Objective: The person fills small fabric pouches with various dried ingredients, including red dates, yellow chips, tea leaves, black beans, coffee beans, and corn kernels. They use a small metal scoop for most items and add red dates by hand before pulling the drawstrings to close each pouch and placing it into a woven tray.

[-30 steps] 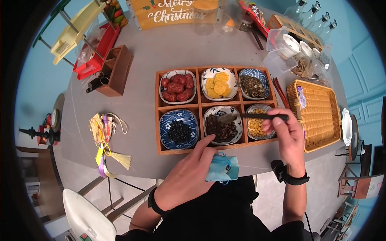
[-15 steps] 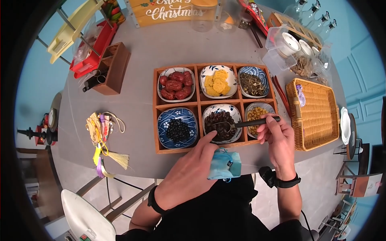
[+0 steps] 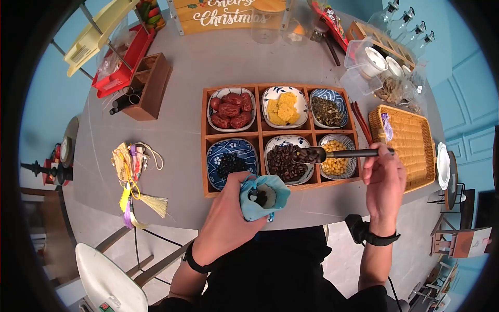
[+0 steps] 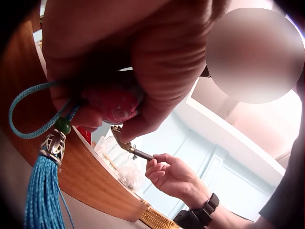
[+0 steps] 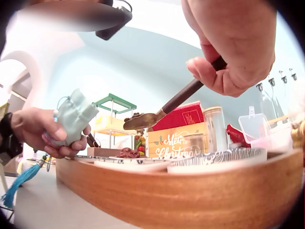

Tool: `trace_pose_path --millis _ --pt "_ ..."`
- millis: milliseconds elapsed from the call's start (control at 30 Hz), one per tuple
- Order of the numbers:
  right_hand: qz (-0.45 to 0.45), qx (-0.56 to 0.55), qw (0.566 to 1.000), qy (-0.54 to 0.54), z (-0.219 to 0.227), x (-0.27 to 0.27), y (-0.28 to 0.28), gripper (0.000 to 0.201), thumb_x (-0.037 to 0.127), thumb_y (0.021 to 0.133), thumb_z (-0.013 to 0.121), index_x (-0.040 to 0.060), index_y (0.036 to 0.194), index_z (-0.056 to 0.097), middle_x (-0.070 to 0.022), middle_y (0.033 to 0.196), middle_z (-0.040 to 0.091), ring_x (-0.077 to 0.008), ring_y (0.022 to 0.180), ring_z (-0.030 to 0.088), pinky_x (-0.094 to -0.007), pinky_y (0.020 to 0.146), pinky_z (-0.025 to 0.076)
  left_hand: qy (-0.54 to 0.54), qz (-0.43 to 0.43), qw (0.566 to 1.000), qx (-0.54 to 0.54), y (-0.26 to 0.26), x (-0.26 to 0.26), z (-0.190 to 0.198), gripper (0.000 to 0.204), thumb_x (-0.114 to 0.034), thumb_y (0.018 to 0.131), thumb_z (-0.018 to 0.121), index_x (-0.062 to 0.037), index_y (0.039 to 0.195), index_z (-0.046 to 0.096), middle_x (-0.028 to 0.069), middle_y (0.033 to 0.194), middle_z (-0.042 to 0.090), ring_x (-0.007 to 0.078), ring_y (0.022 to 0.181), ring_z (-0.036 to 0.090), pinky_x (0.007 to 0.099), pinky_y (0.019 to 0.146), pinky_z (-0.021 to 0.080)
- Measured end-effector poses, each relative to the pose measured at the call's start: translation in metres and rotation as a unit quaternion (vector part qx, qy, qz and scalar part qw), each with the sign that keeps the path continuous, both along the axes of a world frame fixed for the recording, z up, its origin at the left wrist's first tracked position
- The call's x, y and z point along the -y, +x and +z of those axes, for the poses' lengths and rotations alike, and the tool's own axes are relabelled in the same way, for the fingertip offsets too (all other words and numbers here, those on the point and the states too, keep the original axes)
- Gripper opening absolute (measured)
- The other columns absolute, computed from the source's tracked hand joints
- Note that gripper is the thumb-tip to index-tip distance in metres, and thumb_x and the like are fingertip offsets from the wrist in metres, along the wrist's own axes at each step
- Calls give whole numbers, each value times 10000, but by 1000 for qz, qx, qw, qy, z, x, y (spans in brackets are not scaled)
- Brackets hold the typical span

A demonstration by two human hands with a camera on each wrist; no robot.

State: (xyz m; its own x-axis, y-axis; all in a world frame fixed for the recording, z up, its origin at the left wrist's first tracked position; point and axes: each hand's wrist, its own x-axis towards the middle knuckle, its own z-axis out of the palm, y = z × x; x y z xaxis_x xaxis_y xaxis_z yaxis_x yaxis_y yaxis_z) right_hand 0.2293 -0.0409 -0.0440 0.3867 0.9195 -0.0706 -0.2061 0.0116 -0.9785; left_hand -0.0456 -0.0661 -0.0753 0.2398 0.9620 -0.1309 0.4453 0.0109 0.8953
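My left hand grips a light blue drawstring pouch, its mouth spread and turned up, dark bits visible inside. A blue tassel with a green bead hangs from the pouch cord in the left wrist view. My right hand holds a spoon by its dark handle. The spoon's metal bowl is heaped with dark brown beans and is raised over the bowl of dark beans. Beside that are the bowl of yellow kernels and the blue patterned bowl of black beans, partly hidden by my left hand.
The bowls sit in a six-section wooden tray. Its back row holds red dates, yellow pieces and dried leaves. A wicker basket stands right; tasselled pouches lie left, near a wooden box.
The spoon has come up out of the dark beans, now loaded, as my right hand moved right. My left hand has shifted left and up, turning the pouch mouth into view.
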Motion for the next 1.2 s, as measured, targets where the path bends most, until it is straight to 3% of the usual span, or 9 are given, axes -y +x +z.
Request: trace_pose_path --millis 300,367,500,567,733,967,1033,1067,1200 --pt "115 160 980 0 67 25 -33 162 81 960 506 -42 1023 590 -81 747 616 -117 611 577 -233 562 452 -21 -6 999 32 16 -7 11 697 -102 714 768 -34 1277 363 162 1121 601 284 1049 619 361 912 473" --pt "210 253 934 138 67 28 -37 151 53 935 520 -48 1024 589 -119 847 618 -134 706 603 -238 638 471 -11 -9 999 46 16 -6 8 696 -95 711 773 -35 1273 366 151 1126 592 268 1040 615 355 910 472" --pt "130 174 957 195 67 34 -18 191 119 909 546 -44 1009 557 -151 855 595 -169 677 584 -264 637 480 27 -1 993 118 8 0 -9 693 -63 696 791 -40 1256 384 104 1101 562 219 987 600 325 897 469" --pt "118 155 955 224 61 29 -10 191 111 927 523 -45 1034 551 -152 837 600 -169 667 584 -269 619 477 147 1 973 179 7 5 -10 585 -5 691 780 -54 1159 432 86 1074 518 158 896 580 302 797 492" --pt "111 234 964 67 40 24 -9 156 28 943 516 -29 1080 566 -87 845 630 -110 715 584 -238 663 483 145 -38 943 298 12 8 -23 547 10 716 750 -65 1122 392 94 1049 507 118 860 575 264 690 486" --pt "128 290 948 6 18 25 -10 131 21 931 553 -18 1047 599 -47 816 634 -90 694 580 -219 648 469 135 -10 977 163 3 7 -15 563 18 701 749 -66 1122 385 117 1093 526 189 907 588 309 804 491" --pt "153 344 926 19 9 25 -13 127 11 916 573 -21 1031 615 -55 816 629 -82 704 581 -228 655 480 77 -67 994 38 3 1 4 586 24 661 766 -56 1109 396 135 1194 533 254 947 590 330 881 477" --pt "154 307 939 10 9 26 -17 134 14 922 567 -18 1044 610 -53 821 628 -82 718 583 -226 666 482 55 -90 993 48 2 1 -1 618 1 637 791 -48 1116 405 153 1311 509 318 1031 597 361 907 479" --pt "122 257 958 33 8 16 -15 159 27 942 547 -15 1089 590 -46 838 631 -83 747 585 -219 684 482 41 -126 991 22 13 0 0 609 -46 673 797 -44 1135 401 186 1371 474 372 1093 589 401 900 492"
